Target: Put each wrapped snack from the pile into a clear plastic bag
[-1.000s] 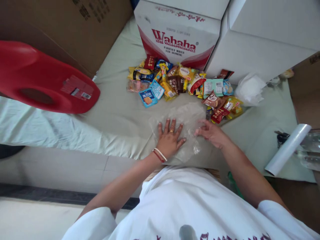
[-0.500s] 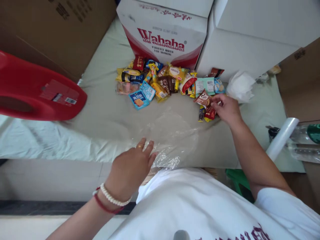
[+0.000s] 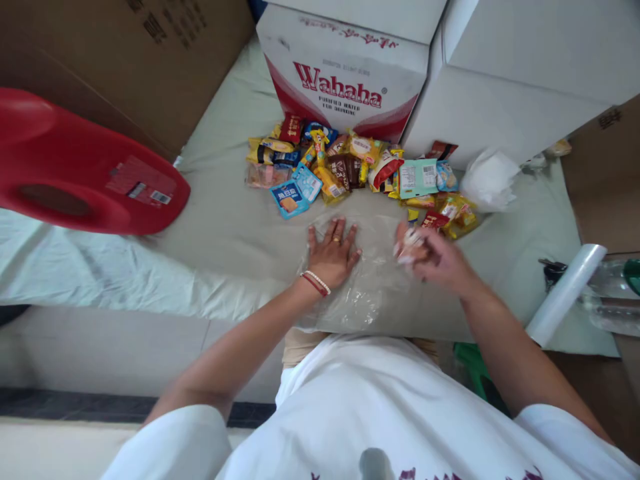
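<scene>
My left hand lies flat with its fingers spread, pressing on a sheet of clear plastic film laid over the cloth. A small brown snack packet is pinched in my right hand, above the film's right side; motion blurs it. Behind the hands, a row of wrapped snacks runs along the cloth, among them a blue packet, a brown packet, a red and white packet and a pale green packet. Yellow packets lie just beyond my right hand.
A white and red water carton stands behind the snacks, beside white boxes. A large red jug lies at left. On the right are a crumpled white bag, a roll of film and clear bottles.
My left hand has moved forward and right and now lies flat on the film. My right hand has lifted the brown snack packet off the pile and brought it nearer.
</scene>
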Motion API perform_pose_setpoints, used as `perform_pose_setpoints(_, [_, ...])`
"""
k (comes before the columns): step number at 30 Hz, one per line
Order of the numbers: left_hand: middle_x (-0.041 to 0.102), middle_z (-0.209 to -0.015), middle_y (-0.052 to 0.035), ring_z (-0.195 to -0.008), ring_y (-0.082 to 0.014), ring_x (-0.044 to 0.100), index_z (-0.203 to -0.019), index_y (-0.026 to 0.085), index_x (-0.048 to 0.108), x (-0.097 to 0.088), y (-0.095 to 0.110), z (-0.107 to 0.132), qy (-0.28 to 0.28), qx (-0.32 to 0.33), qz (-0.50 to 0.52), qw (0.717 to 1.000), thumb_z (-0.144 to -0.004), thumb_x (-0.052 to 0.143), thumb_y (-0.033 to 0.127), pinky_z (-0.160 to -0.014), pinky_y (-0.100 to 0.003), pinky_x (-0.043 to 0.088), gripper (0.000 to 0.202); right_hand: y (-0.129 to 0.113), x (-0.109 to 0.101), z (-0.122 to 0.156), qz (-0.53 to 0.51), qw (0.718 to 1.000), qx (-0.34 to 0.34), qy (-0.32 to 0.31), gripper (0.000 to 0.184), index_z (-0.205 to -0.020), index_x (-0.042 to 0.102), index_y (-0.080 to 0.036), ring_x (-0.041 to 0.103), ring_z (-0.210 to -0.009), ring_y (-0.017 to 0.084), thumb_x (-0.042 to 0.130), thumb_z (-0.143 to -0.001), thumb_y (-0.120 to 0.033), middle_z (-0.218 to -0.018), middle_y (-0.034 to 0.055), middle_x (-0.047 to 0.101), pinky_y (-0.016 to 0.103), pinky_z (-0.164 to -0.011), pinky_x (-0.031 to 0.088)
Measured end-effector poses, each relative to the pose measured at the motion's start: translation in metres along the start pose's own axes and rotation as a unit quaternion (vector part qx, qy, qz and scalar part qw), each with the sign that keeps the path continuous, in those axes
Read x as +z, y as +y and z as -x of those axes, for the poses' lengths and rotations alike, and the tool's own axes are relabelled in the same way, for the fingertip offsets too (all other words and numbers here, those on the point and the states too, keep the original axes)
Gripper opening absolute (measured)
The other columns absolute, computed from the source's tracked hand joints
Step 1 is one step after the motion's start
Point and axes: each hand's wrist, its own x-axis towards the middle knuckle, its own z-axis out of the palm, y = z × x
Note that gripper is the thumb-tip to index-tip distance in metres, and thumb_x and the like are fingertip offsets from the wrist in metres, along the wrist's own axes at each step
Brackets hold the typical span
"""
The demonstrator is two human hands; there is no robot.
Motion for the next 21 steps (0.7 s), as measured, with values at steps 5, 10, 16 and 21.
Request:
perform_pose_setpoints(5, [0.027, -0.169, -0.0138, -0.156, -0.0345, 0.024, -0.161, 0.026, 0.031, -0.014, -0.008, 0.028, 0.033, -0.087, 0.004, 0.996, -0.104, 0.032, 0.045, -0.118, -0.077, 0.004, 0.06, 0.039, 0.009, 0.022, 0.039, 0.992, -0.032, -0.116, 0.051, -0.123, 0.069, -0.025, 0.065, -0.097, 0.029, 0.077, -0.076, -0.044, -0.108, 0.0091, 0.068, 0.044, -0.09, 0.052])
perform_pose_setpoints(10, [0.029, -0.168, -0.0106, -0.157, -0.0309, 0.024, -0.159, 0.029, 0.036, -0.014, -0.037, 0.063, 0.02, -0.082, -0.026, 0.996, -0.104, 0.03, 0.043, -0.119, -0.075, 0.002, 0.057, 0.037, -0.044, 0.016, 0.081, 0.984, -0.034, -0.154, 0.054, -0.128, 0.069, -0.027, 0.065, -0.103, 0.029, 0.077, -0.077, -0.045, -0.114, 0.0077, 0.068, 0.043, -0.093, 0.052])
perform_pose_setpoints(16, [0.029, -0.167, -0.0177, -0.156, -0.0349, 0.026, -0.16, 0.018, 0.033, -0.008, -0.03, 0.075, 0.048, -0.138, -0.031, 0.989, -0.103, 0.031, 0.045, -0.119, -0.076, 0.005, 0.063, -0.015, 0.002, -0.008, 0.181, 0.964, -0.159, -0.108, 0.052, -0.134, 0.064, -0.024, 0.056, -0.114, 0.032, 0.073, -0.085, -0.037, -0.123, 0.0123, 0.063, 0.046, -0.1, 0.046])
perform_pose_setpoints(21, [0.032, -0.165, -0.0225, -0.156, -0.0389, 0.023, -0.158, 0.014, 0.036, -0.017, -0.037, 0.097, 0.157, -0.103, -0.022, 0.982, -0.101, 0.043, 0.044, -0.123, -0.069, 0.009, 0.065, -0.011, 0.071, -0.034, 0.282, 0.936, -0.17, -0.128, 0.049, -0.133, 0.065, -0.021, 0.05, -0.12, 0.034, 0.073, -0.085, -0.023, -0.123, 0.0142, 0.063, 0.049, -0.103, 0.043])
